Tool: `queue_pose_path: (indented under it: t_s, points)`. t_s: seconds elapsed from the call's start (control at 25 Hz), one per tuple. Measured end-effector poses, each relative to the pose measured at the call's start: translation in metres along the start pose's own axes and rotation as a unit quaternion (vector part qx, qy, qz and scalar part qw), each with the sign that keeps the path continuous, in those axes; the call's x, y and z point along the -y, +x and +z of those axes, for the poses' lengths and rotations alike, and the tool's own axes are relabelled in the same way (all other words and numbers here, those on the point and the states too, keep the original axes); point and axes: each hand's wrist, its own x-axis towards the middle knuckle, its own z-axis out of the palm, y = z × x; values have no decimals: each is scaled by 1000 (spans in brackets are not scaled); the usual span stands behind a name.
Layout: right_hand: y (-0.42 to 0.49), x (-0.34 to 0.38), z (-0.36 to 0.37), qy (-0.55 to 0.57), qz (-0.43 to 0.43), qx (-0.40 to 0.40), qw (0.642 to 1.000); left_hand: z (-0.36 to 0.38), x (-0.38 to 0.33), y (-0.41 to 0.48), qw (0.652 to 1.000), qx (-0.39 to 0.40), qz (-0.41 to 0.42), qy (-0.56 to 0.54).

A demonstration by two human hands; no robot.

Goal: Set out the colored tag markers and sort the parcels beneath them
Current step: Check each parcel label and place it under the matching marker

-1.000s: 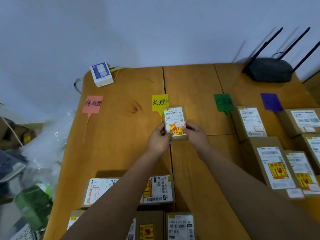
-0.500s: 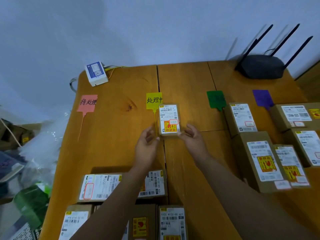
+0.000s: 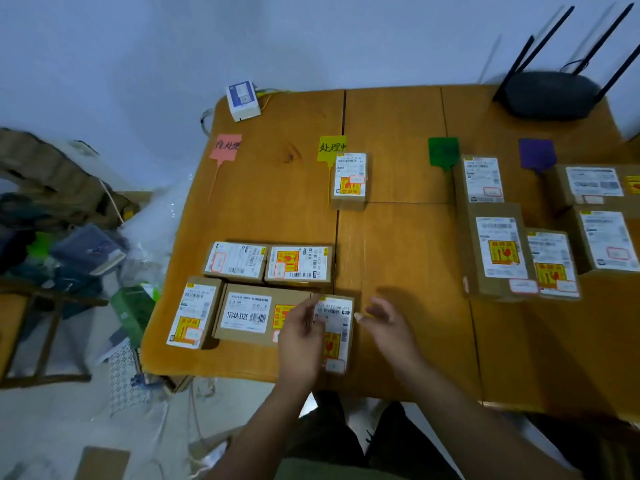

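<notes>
Low centre of the frame, my left hand lies over a small parcel, fingers loose (grip unclear, blurred); my right hand hovers beside it, fingers spread. Upper centre, another parcel sits beneath the yellow tag.

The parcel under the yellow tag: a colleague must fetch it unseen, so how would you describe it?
On the wooden table, four coloured tags run along the far side; find the yellow tag, second from the left. The small parcel lies just below and right of it, bearing a white label with a yellow-red sticker. It alone stands apart from every other box.
</notes>
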Motion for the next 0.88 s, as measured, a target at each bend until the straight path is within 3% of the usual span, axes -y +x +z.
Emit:
queue_pose_path:
  t_s: [0.16, 0.4, 0.56, 0.72, 0.88]
  points:
    - [-12, -37, 11, 8, 33, 24, 999, 6, 46, -14, 999, 3, -14, 46]
    - [-18, -52, 19, 45, 18, -7, 999, 6, 24, -20, 998, 47, -37, -11]
    - [-40, -17, 7, 105, -60, -69, 990, -2, -5, -19, 995, 49, 33, -80]
    - [-84, 73, -10, 160, -193, -55, 966, -41, -100, -26, 969, 84, 97, -212]
    - [-139, 161, -24, 145, -318, -31, 937, -89, -190, -42, 938, 110, 205, -258]
